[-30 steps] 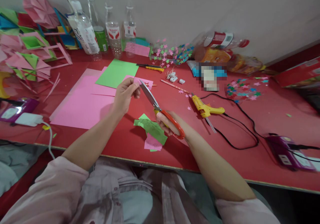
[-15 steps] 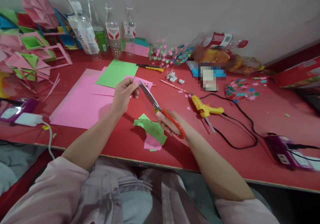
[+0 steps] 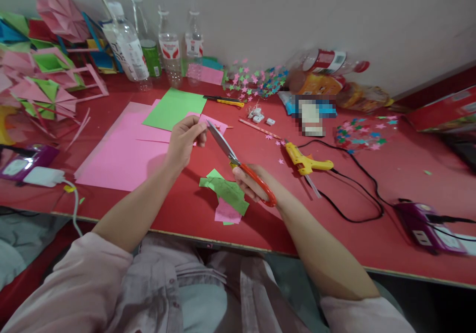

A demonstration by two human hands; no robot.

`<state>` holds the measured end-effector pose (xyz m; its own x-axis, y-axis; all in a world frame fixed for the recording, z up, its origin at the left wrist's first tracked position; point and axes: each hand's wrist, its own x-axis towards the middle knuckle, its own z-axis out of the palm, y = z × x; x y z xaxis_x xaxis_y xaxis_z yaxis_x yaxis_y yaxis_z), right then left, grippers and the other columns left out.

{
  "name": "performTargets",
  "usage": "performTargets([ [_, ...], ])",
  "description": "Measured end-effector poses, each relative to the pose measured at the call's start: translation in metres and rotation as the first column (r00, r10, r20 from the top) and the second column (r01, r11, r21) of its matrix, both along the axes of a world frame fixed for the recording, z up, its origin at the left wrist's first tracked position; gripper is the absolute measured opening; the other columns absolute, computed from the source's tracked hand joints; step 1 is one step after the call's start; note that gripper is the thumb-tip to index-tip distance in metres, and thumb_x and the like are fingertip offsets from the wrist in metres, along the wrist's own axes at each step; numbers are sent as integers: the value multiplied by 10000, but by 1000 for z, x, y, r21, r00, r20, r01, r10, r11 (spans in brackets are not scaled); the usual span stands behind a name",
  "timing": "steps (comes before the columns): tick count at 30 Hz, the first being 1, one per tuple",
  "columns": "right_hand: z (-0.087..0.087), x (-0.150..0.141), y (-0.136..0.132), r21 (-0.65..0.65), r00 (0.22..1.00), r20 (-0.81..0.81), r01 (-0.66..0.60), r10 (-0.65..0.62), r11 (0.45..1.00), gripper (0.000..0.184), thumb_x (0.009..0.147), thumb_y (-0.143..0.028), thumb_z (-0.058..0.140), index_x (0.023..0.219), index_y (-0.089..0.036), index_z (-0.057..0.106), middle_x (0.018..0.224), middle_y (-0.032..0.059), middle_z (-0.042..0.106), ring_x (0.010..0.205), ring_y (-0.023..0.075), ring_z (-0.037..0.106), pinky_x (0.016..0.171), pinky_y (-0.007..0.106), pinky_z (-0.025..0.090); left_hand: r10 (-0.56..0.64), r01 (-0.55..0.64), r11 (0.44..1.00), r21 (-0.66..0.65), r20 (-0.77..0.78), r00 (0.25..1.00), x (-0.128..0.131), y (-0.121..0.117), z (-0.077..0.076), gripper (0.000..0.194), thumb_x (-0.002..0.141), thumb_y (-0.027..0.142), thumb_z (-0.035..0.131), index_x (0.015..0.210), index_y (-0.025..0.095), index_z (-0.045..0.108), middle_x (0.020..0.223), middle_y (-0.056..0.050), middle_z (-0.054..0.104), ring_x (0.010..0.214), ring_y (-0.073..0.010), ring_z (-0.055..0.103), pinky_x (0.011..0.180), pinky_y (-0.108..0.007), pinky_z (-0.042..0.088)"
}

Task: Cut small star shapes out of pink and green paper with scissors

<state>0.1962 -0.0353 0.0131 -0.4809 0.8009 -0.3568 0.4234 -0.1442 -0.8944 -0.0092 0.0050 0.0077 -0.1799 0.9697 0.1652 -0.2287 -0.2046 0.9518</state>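
Gripping scissors [image 3: 225, 147] mid-frame by the orange handle, right hand [image 3: 243, 180] wrapped low for leverage, blades aimed up-left at the left hand [image 3: 182, 142]. Pinched closed there, perhaps to steady a paper sliver too small to tell. With paper scraps [image 3: 226, 192] at lower centre, just below, within easy reach on the tabletop [image 3: 178, 214].

Single head-worn view, forward and steeply down, close.

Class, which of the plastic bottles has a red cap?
The clear bottle lying on its side at the back right; none of the upright bottles at the back left shows a red cap.
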Motion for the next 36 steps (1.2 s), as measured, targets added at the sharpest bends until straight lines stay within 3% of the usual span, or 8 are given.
performTargets([
  [18,4,-2,-1,-9,1000,-3,12,-12,1000,552,804,-710,577,618,-221,399,364,-83,363,263,51,300,260,187,254,1,-1,1000,21,0,1000,-1,1,-3,210,774,226,614,586,189,531,467,50,536,378,-36,460,395,-158,371],
  [26,-3,-1,2,-30,1000,5,11,-11,1000,502,861,-655,539,647,-215,429,355,-86,362,277,58,313,296,185,303,42,-43,997,59,17,999,-2,3,-4,150,758,222,627,640,190,541,505,58,547,425,-37,490,426,-155,395],
  [36,-8,-1,0,-49,996,-81,-33,29,998,523,847,-715,493,714,-214,429,424,-90,380,343,54,328,334,171,313,43,-40,994,101,-34,998,4,-1,-7,164,788,226,629,658,191,535,522,62,550,445,-33,495,459,-156,415],
])
